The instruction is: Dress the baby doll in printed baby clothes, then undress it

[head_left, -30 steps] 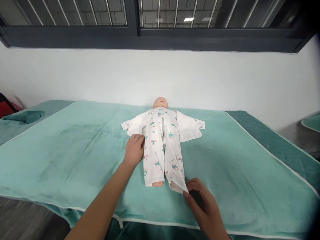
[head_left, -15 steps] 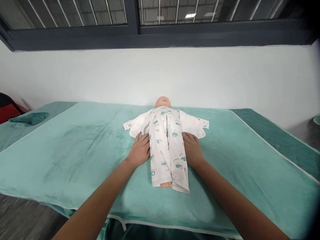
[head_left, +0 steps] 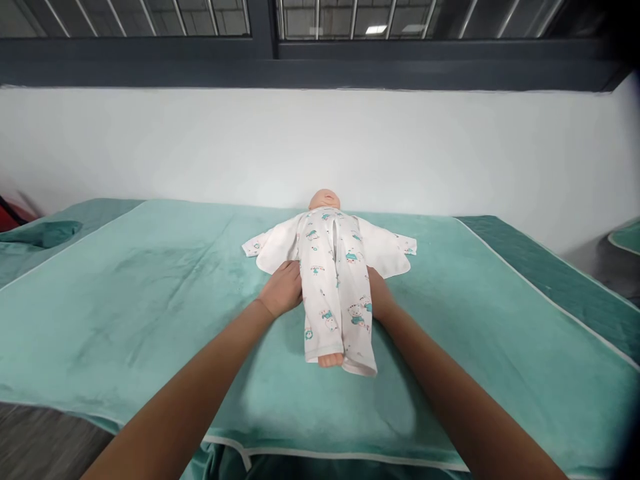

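A baby doll lies on its back, its head toward the wall and some bare toes showing at one trouser hem. White baby trousers with a teal and red cartoon print cover its front almost to the neck. A white baby shirt spreads out on both sides beneath them, its patterned cuffs pointing outward. My left hand is against the left edge of the trousers, fingertips tucked out of sight. Along the other edge is my right hand, its fingers hidden behind the cloth.
A light teal sheet with pale piping covers the bed, with darker teal cloth at the right. Behind stands a white wall under a dark window frame. A folded teal cloth and a red item are at far left.
The fingers of both hands have slipped further under the edges of the trousers. The trouser legs have shifted slightly up in the picture, and the view has moved a little.
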Action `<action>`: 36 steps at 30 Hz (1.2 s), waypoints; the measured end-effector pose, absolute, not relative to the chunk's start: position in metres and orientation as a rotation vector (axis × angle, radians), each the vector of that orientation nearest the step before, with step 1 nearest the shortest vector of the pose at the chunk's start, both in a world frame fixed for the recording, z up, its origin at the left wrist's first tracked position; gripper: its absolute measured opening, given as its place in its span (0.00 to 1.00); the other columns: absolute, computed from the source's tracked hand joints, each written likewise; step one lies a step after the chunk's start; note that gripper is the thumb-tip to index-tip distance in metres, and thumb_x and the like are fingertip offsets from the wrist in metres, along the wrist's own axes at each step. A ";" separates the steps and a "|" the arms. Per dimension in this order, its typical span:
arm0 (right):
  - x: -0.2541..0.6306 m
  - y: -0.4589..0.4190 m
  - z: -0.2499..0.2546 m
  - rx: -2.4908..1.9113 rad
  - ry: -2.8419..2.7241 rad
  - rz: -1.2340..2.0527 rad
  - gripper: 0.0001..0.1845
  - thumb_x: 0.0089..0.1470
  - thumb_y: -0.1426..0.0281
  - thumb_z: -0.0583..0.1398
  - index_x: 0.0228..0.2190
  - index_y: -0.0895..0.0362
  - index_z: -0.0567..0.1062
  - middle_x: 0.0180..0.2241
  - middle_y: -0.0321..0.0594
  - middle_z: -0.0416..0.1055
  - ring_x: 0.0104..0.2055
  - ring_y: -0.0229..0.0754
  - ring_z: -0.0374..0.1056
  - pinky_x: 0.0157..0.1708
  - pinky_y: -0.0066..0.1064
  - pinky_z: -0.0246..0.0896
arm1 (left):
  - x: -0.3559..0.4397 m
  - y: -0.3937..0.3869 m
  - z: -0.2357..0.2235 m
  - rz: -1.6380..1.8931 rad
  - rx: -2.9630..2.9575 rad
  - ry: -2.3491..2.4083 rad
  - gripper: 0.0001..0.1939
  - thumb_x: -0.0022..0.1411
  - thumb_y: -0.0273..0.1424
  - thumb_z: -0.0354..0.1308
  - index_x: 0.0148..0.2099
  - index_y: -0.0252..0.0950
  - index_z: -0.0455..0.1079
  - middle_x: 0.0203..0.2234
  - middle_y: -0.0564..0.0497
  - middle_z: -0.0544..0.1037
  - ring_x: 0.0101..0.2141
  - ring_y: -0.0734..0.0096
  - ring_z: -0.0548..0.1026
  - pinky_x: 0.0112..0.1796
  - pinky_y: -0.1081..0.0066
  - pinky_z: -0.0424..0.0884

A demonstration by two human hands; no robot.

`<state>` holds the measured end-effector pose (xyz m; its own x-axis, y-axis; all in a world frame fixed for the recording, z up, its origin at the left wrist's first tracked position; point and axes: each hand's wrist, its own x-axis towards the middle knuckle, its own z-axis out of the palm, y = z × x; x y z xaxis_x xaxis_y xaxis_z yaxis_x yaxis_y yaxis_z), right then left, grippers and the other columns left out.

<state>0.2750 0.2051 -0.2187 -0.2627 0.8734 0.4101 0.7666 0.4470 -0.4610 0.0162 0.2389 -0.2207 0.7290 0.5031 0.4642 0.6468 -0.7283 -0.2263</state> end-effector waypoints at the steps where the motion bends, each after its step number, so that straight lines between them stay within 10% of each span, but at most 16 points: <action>1: 0.277 0.203 -0.219 -1.308 -2.060 0.266 0.17 0.53 0.65 0.59 0.44 0.54 0.77 0.46 0.47 0.76 0.48 0.54 0.71 0.47 0.42 0.67 | 0.016 0.240 -0.221 -0.536 -2.550 -0.895 0.06 0.62 0.28 0.56 0.39 0.32 0.73 0.32 0.43 0.75 0.38 0.58 0.71 0.40 0.60 0.67; 6: 0.284 0.197 -0.225 -1.127 -2.019 0.519 0.22 0.48 0.54 0.63 0.42 0.52 0.79 0.45 0.46 0.78 0.45 0.59 0.73 0.44 0.46 0.70 | 0.012 0.239 -0.224 -0.543 -2.506 -0.916 0.08 0.62 0.27 0.56 0.30 0.35 0.72 0.28 0.44 0.73 0.35 0.59 0.70 0.34 0.61 0.63; 25: 0.297 0.187 -0.197 -1.008 -1.963 1.091 0.10 0.49 0.72 0.62 0.33 0.53 0.83 0.42 0.36 0.80 0.44 0.52 0.75 0.43 0.39 0.70 | 0.007 0.226 -0.222 -0.910 -2.367 -0.895 0.13 0.59 0.22 0.51 0.23 0.38 0.62 0.21 0.49 0.69 0.26 0.66 0.64 0.27 0.64 0.57; 32: 0.304 0.190 -0.194 -1.046 -1.892 1.209 0.11 0.53 0.66 0.60 0.32 0.54 0.83 0.35 0.36 0.80 0.43 0.50 0.73 0.44 0.39 0.68 | -0.002 0.228 -0.222 -1.258 -2.398 -1.178 0.11 0.63 0.23 0.47 0.40 0.37 0.71 0.29 0.51 0.76 0.30 0.69 0.73 0.34 0.68 0.69; 36: 0.322 0.203 -0.208 -1.448 -1.486 0.726 0.15 0.54 0.61 0.58 0.38 0.55 0.81 0.39 0.41 0.79 0.41 0.48 0.73 0.45 0.40 0.66 | -0.010 0.240 -0.225 -1.544 -2.132 -1.590 0.09 0.66 0.29 0.49 0.43 0.38 0.71 0.35 0.49 0.77 0.39 0.64 0.75 0.43 0.64 0.70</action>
<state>0.3223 0.2032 -0.2078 0.1014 0.9740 0.2023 0.4393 0.1386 -0.8876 -0.0100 0.2403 -0.2251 -0.0380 0.6829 0.7295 0.7492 -0.4636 0.4730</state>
